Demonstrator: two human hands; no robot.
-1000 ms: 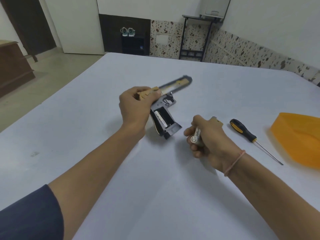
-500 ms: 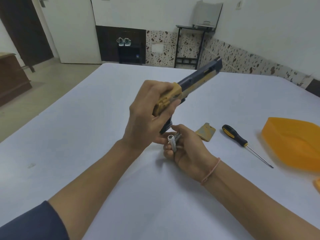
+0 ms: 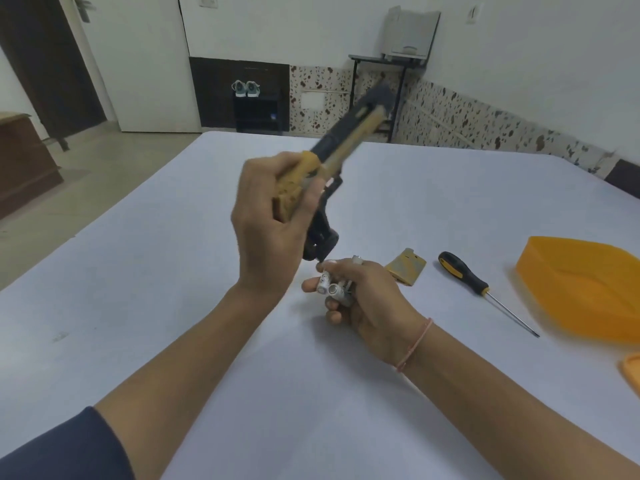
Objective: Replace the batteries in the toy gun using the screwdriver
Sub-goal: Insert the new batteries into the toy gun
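Observation:
My left hand (image 3: 268, 220) grips the tan and dark grey toy gun (image 3: 346, 143) by its rear, lifted above the table with the barrel pointing up and away and the grip hanging down. Just below the grip's open end, my right hand (image 3: 367, 306) holds white batteries (image 3: 329, 289), two end caps showing. The tan battery cover (image 3: 407, 270) lies on the table to the right of that hand. Further right lies the screwdriver (image 3: 464, 277), black and yellow handle toward the far side, shaft pointing to the near right.
All of this is over a white table (image 3: 173, 306). An orange plastic tray (image 3: 585, 289) sits at the right edge, and a smaller orange piece (image 3: 632, 374) shows below it. Beyond the table are a floor, a shoe rack and a metal stand.
My left hand lifted the toy gun off the table and tipped its barrel upward. My right hand moved left under the grip, and more batteries now show in it. The tan cover lies uncovered.

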